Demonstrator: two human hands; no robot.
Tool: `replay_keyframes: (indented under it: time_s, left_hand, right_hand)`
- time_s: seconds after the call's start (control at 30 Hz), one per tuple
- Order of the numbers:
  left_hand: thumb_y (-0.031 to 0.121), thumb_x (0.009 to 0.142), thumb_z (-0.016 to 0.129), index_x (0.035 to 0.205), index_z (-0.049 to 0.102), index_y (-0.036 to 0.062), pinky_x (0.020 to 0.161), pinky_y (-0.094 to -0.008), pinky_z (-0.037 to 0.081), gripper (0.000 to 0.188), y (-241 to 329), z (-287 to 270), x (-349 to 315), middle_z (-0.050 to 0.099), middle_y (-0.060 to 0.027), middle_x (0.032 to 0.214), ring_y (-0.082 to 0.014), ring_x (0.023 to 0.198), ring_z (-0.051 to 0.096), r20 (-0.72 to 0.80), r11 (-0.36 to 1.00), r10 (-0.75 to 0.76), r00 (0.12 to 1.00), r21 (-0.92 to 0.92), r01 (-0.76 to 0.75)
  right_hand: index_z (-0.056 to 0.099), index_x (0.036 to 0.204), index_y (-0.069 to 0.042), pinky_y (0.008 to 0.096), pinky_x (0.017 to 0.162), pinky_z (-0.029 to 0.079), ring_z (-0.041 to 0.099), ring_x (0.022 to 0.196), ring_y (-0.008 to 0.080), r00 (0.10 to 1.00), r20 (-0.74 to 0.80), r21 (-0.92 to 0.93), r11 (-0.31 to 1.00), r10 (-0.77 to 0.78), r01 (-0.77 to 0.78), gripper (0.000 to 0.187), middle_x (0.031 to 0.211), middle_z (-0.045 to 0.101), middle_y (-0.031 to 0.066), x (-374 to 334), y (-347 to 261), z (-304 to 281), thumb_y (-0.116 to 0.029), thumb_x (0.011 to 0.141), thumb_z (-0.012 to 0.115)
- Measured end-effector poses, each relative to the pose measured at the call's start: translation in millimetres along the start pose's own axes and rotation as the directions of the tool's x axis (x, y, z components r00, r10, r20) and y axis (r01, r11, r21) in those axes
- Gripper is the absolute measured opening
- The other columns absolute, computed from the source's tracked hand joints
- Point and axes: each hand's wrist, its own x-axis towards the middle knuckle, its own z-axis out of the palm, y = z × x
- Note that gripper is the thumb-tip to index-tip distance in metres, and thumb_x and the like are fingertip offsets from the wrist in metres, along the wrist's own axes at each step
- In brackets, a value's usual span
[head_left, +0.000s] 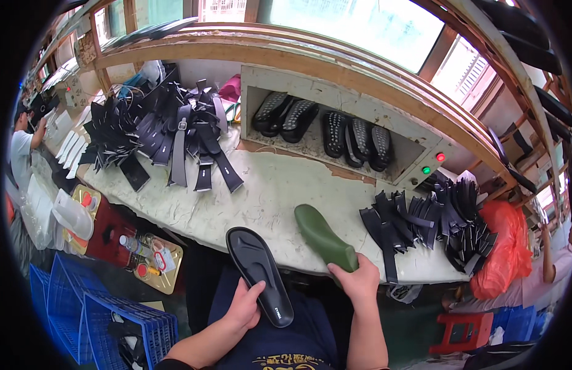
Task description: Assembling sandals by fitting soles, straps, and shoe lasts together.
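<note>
My left hand (pixel 247 303) grips a black moulded sandal footbed (pixel 256 265) by its side near the heel, thumb on the top face. It is held just off the table's front edge, toe pointing away from me. In my right hand (pixel 358 277) is a green shoe last (pixel 320 233), grasped at its heel end, its toe pointing away and to the left over the table. The footbed and the last are apart. To the right of the last lies a pile of black straps (pixel 409 216). A larger heap of black straps (pixel 150 123), one with a buckle, lies at the far left.
A box-like metal heater (pixel 415 157) with red and green lights holds several studded black pieces (pixel 298 117). Blue crates (pixel 113 320) stand at lower left near a tray of bottles (pixel 166 280). A red bag (pixel 502 246) and red stool (pixel 461 333) are right. Other people (pixel 21 139) work nearby.
</note>
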Motion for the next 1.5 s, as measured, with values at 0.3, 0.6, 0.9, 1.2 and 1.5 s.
replay_keyframes:
  time_s: [0.3,0.6,0.9,1.2,1.5]
  left_hand:
    - [0.033,0.098,0.064,0.141,0.047,0.0094,0.098,-0.0489,0.053,0.052,-20.0,16.8,8.7,0.062,-0.0122,0.127,-0.03,0.114,0.063,0.1,0.97,0.242,0.965,-0.052,-0.238]
    - [0.072,0.09,0.047,0.132,0.06,0.0088,0.096,-0.0525,0.054,0.077,13.6,-8.6,3.7,0.068,-0.0156,0.12,-0.0379,0.112,0.065,0.209,0.879,0.017,0.978,-0.468,0.085]
    - [0.073,0.091,0.044,0.144,0.051,0.0085,0.104,-0.0552,0.049,0.084,17.2,-7.9,8.1,0.059,-0.0179,0.137,-0.0397,0.124,0.058,0.355,0.876,0.215,0.91,-0.482,-0.019]
    - [0.073,0.09,0.045,0.146,0.048,0.0087,0.108,-0.0534,0.046,0.086,19.9,-8.1,1.0,0.056,-0.0189,0.139,-0.041,0.123,0.058,0.32,0.856,0.293,0.901,-0.508,-0.098]
    - [0.069,0.089,0.049,0.146,0.047,0.0073,0.101,-0.0557,0.05,0.084,17.8,-25.0,-2.3,0.054,-0.0182,0.14,-0.0428,0.121,0.058,0.289,0.89,0.281,0.915,-0.435,-0.136]
  right_hand:
    - [0.07,0.113,0.003,0.0293,0.075,0.056,0.072,0.085,0.018,0.908,0.042,0.261,0.882,-0.416,0.392,0.045,0.095,0.075,0.0126,-81.1,-51.9,20.0,-0.02,0.078,0.086]
    - [0.068,0.088,-0.006,0.0324,0.064,0.054,0.067,0.072,0.0204,0.738,0.339,0.559,0.755,-0.584,0.341,0.028,0.079,0.065,0.0073,-121.4,-15.9,23.5,-0.02,0.073,0.087]
    - [0.063,0.085,-0.004,0.0264,0.059,0.045,0.057,0.063,0.0159,0.686,0.397,0.774,0.624,-0.61,0.106,0.02,0.075,0.061,0.0057,-105.3,-7.4,13.3,-0.01,0.076,0.079]
    - [0.064,0.108,-0.001,0.0267,0.064,0.049,0.062,0.071,0.0182,0.585,0.556,0.693,0.718,-0.59,0.065,0.032,0.09,0.066,0.0092,-121.1,21.7,33.1,-0.011,0.081,0.08]
    - [0.067,0.101,0.001,0.0328,0.072,0.055,0.069,0.079,0.0261,0.871,0.218,0.635,0.742,-0.439,0.215,0.028,0.089,0.069,0.0128,-108.7,-9.9,35.7,-0.003,0.075,0.076]
